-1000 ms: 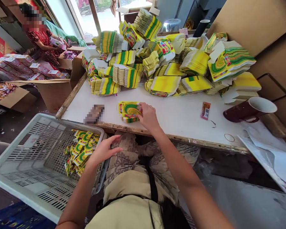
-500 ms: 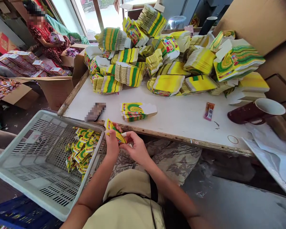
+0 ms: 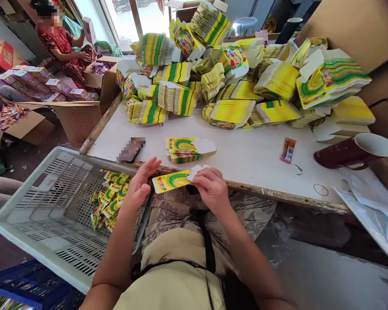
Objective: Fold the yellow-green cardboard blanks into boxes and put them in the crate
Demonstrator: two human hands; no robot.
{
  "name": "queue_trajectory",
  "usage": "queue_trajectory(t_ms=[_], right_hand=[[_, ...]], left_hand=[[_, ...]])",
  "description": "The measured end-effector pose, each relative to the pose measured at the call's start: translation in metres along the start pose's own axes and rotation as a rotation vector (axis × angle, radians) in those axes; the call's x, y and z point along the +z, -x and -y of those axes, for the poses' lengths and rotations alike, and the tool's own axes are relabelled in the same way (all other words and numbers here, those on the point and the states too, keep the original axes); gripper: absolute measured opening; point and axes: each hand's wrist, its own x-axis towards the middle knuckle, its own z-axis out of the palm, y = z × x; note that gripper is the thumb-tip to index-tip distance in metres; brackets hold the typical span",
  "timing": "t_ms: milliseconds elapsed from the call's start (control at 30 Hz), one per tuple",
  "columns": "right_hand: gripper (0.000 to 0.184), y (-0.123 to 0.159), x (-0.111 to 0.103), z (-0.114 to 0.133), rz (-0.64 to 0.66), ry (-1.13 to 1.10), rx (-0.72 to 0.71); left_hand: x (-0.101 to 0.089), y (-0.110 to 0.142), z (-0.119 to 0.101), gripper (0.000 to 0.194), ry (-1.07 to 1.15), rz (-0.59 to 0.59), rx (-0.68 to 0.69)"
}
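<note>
Yellow carton [image 3: 171,180]: just below the centre of the frame, printed panel up, raised clear of the near edge of the white table [image 3: 252,150]. White flaps at its right end, sticking out.

Right hand [image 3: 213,187]: fingers and thumb pinching the flap end, bearing the carton alone. Left hand [image 3: 137,183]: released, fingers spread, just beside the carton's left end, no contact apparent; overlapping in view the corner of the grey basket [image 3: 39,258], lower left.

Change: half a second ago, carton clasped by both hands close to the basket; now pinched by the right only, lying lengthwise across the frame. Cannot tell whether the same carton or a fresh one.

Judged meaning: two-handed working broken off for one-handed holding; handling of this carton probably unfinished, given the flaps left sticking out.

No clear change in the small stack [image 3: 183,148] of cartons, centre, just beyond the hands, or in the heap of yellow cartons [image 3: 111,200] in the basket. Larger bundles [image 3: 177,99] along the table's far side, upper centre. Maroon mug [image 3: 339,151], right of the frame, well apart.
</note>
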Motion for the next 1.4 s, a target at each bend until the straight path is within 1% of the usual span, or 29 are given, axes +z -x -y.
queue_trajectory(t_ms=[67,100,133,167,200,233,267,300,333,367,400,433,467,500,533,600,667,700,733,800,867,933,967,1033,1100,1167,1233,1267,1400], right_hand=[[0.019,0.001,-0.002,0.003,0.045,0.104,-0.158],[0.022,0.003,-0.001,0.005,0.077,0.115,-0.214],[0.022,0.005,0.0,0.008,0.095,0.103,-0.244],[0.021,0.008,0.003,0.011,0.082,0.072,-0.24],[0.023,0.011,0.006,0.014,0.033,0.022,-0.192],[0.033,0.013,0.009,0.016,-0.037,-0.049,-0.099],[0.046,0.016,0.013,0.018,-0.109,-0.149,0.035],[0.056,0.018,0.016,0.019,-0.155,-0.285,0.197],[0.061,0.019,0.019,0.02,-0.153,-0.453,0.374],[0.061,0.02,0.021,0.021,-0.092,-0.641,0.549],[0.06,0.019,0.022,0.021,0.013,-0.834,0.708],[0.059,0.018,0.023,0.022,0.133,-1.01,0.831],[0.059,0.016,0.023,0.022,0.241,-1.149,0.917],[0.058,0.014,0.023,0.021,0.325,-1.246,0.965],[0.057,0.013,0.023,0.02,0.377,-1.304,0.984],[0.057,0.012,0.024,0.017,0.404,-1.323,0.975],[0.064,0.016,0.027,0.013,0.363,-1.253,0.929],[0.069,0.018,0.028,0.011,0.327,-1.193,0.883],[0.073,0.021,0.029,0.01,0.291,-1.119,0.817],[0.074,0.027,0.029,0.009,0.26,-0.917,0.657],[0.063,0.031,0.028,0.011,0.265,-0.672,0.503],[0.051,0.032,0.026,0.013,0.249,-0.469,0.387],[0.048,0.031,0.026,0.014,0.222,-0.405,0.35],[0.047,0.031,0.026,0.013,0.137,-0.333,0.312],[0.049,0.03,0.026,0.011,0.104,-0.281,0.27],[0.047,0.03,0.025,0.008,0.169,-0.234,0.2],[0.041,0.029,0.022,0.004,0.268,-0.202,0.148],[0.037,0.027,0.019,0.002,0.294,-0.193,0.139],[0.023,0.016,0.001,-0.005,0.376,-0.221,0.106]], left_hand=[[-0.001,0.0,-0.007,0.102,-0.226,0.12,-0.028],[0.002,0.001,-0.008,0.103,-0.342,0.19,-0.058],[0.008,0.001,-0.008,0.1,-0.434,0.247,-0.092],[0.016,0.002,-0.006,0.091,-0.5,0.279,-0.123],[0.024,0.003,-0.004,0.08,-0.545,0.286,-0.145],[0.032,0.004,-0.002,0.069,-0.575,0.272,-0.15],[0.039,0.006,0.001,0.062,-0.596,0.243,-0.138],[0.044,0.009,0.003,0.06,-0.614,0.209,-0.108],[0.048,0.011,0.006,0.062,-0.63,0.185,-0.064],[0.05,0.013,0.008,0.065,-0.643,0.175,-0.015],[0.052,0.015,0.011,0.069,-0.656,0.171,0.037],[0.052,0.017,0.014,0.073,-0.67,0.173,0.092],[0.052,0.018,0.016,0.077,-0.685,0.179,0.147],[0.052,0.019,0.019,0.079,-0.697,0.19,0.198],[0.051,0.02,0.021,0.08,-0.704,0.203,0.242],[0.051,0.02,0.024,0.075,-0.706,0.212,0.295],[0.051,0.02,0.026,0.067,-0.704,0.212,0.285],[0.051,0.019,0.027,0.062,-0.707,0.218,0.259],[0.052,0.018,0.027,0.06,-0.71,0.227,0.222],[0.053,0.016,0.029,0.063,-0.7,0.253,0.148],[0.055,0.014,0.031,0.073,-0.672,0.242,0.115],[0.057,0.013,0.033,0.078,-0.653,0.176,0.142],[0.057,0.013,0.033,0.077,-0.664,0.125,0.16],[0.056,0.015,0.032,0.068,-0.716,0.031,0.165],[0.053,0.018,0.03,0.059,-0.756,-0.01,0.136],[0.048,0.02,0.026,0.054,-0.748,-0.001,0.124],[0.043,0.02,0.022,0.053,-0.726,0.01,0.133],[0.041,0.019,0.02,0.052,-0.72,0.018,0.132],[0.034,0.012,0.012,0.052,-0.728,0.13,0.132]])
